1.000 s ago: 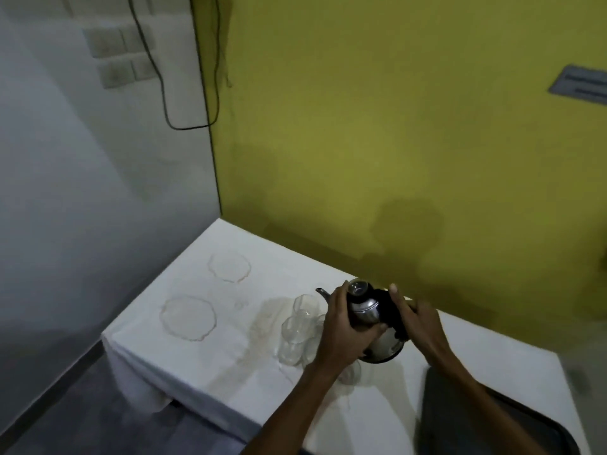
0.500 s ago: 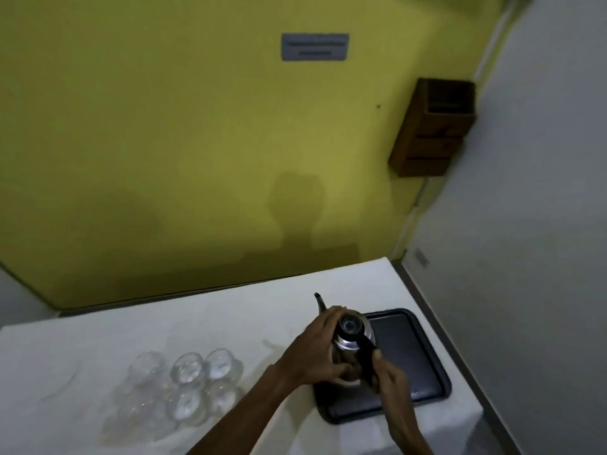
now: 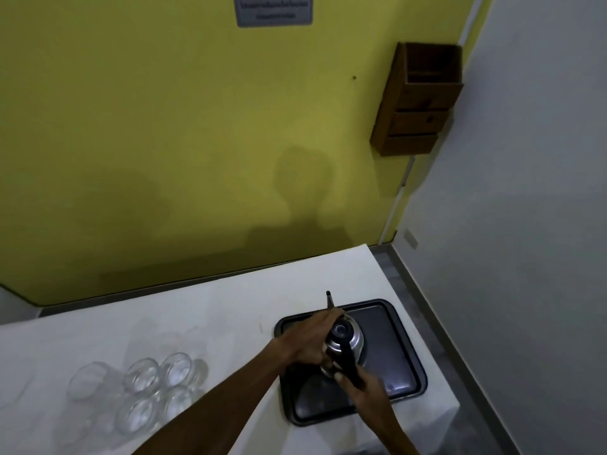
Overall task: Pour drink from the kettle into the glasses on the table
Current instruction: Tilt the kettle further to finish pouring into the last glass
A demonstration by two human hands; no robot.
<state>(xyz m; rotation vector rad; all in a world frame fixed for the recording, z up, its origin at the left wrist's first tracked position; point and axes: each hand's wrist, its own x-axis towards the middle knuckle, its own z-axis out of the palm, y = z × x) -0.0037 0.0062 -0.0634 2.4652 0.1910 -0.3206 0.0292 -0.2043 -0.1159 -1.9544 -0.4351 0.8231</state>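
two hands (image 3: pixel 312 343) round a shiny steel kettle (image 3: pixel 345 343), black handle, thin spout

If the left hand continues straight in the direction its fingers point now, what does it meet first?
Nothing new: the left hand already rests on the kettle. Beyond the kettle lies the dark tray, though depth is unclear.

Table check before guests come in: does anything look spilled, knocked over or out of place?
Nothing stands out. The kettle sits upright over the dark tray, with the left hand on its body and the right hand on its handle. The glasses stand upright, clustered on the white table; no puddle is visible.
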